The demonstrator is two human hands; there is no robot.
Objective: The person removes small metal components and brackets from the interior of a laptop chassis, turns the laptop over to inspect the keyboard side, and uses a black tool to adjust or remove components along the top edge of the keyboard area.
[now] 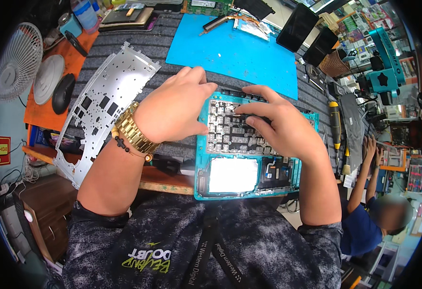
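Observation:
A teal laptop top case [201,166] lies in front of me with its inner side up. The metal-backed keyboard [216,139] is fitted in it, with a bright rectangular touchpad back [233,175] below. My left hand [175,106] grips the left edge of the case, thumb low on the side and fingers at the upper corner. Over the keyboard, my right hand [283,120] has its thumb and index finger drawn close together at the keys' backs; what lies between them, if anything, is too small to make out.
A silver perforated metal plate [112,84] lies left of my arm. Beyond the case is a blue mat [249,55] with a copper heat pipe [223,21]. To the right lie a yellow-black screwdriver [335,125] and a brush [347,164]. Another person [365,226] sits at right.

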